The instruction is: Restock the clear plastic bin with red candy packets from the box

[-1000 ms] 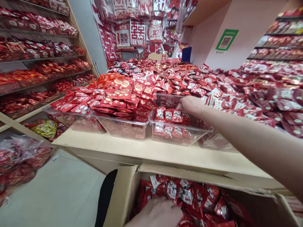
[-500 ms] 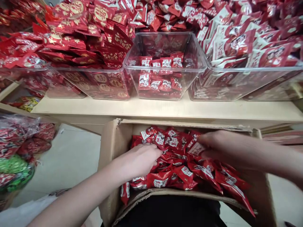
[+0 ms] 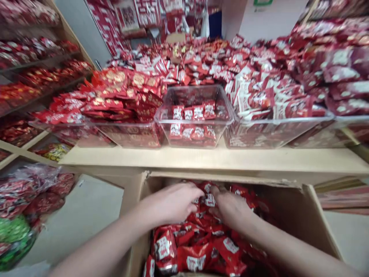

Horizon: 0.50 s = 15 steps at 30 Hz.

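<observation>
A cardboard box (image 3: 314, 215) holds a heap of small red snack packets (image 3: 196, 254) with white labels. Both of my hands are inside it, close together near its far wall. My left hand (image 3: 180, 202) is closed, its fingers and thumb curled on packets at the top of the heap. Facing it from the right, my right hand (image 3: 232, 207) is also closed on packets, with fingers bent inward. Red packets show in the narrow gap between the hands. How many packets each hand grips is hidden.
Beyond the box runs a pale wooden shelf (image 3: 184, 157). On it stands a part-filled clear plastic bin (image 3: 190, 132) between a heaped left bin (image 3: 129, 134) and a heaped right bin (image 3: 276, 132). Bagged goods (image 3: 37, 192) lie at left, beside side shelves (image 3: 37, 63).
My right hand has moved left, close to my left hand. The view has tilted up, so more of the store behind the bins shows.
</observation>
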### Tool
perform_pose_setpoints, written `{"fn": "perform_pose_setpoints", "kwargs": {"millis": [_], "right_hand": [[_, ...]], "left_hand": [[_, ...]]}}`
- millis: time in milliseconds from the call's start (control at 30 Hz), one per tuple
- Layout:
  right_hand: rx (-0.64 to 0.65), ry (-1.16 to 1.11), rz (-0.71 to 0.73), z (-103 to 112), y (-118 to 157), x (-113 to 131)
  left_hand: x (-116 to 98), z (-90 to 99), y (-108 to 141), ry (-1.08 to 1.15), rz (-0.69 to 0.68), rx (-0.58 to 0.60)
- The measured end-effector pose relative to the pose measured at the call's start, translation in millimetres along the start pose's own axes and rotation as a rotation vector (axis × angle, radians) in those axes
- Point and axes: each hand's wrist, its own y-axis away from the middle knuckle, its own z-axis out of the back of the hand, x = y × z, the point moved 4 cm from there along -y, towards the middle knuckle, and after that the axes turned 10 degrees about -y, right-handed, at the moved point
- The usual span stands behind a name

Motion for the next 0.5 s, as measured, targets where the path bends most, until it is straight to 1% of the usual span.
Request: {"fn": "perform_pose_setpoints", "kwargs": {"millis": [67,100,200,267,300,367,433,467,500], "right_hand": [[-0.003,-0.156,0.029,0,1,-1],[-0.006,-0.234,0.072,4,4,0],[-0.05,-0.443,0.252,28,21,7],[-0.084,-0.564,0.337,48,33,13],[-0.106,-0.621,0.346,56,38,15],[-0.199,-0.756,0.296,70,42,16],[-0.318,-0.93,0.227,80,42,15],[-0.347,-1.016,0.209,82,40,16],[-0.334,-1.093,0.2,84,38,18]], "left_hand": [[-7,2.1,0,0.007,-0.072,0.023],[-10,4.0,0,0.025,-0.091,0.023],[-17,12.1,3,0.149,-0.125,-0.002],[-20,17.9,5,0.242,-0.13,-0.051],[-20,20.4,5,0.291,-0.119,-0.084],[-20,23.4,3,0.441,-0.096,-0.15],[-20,24.1,-1,0.685,-0.09,-0.202],[-19,24.3,-3,0.823,-0.094,-0.227],[-18,24.8,-5,0.953,-0.089,-0.262]]}}
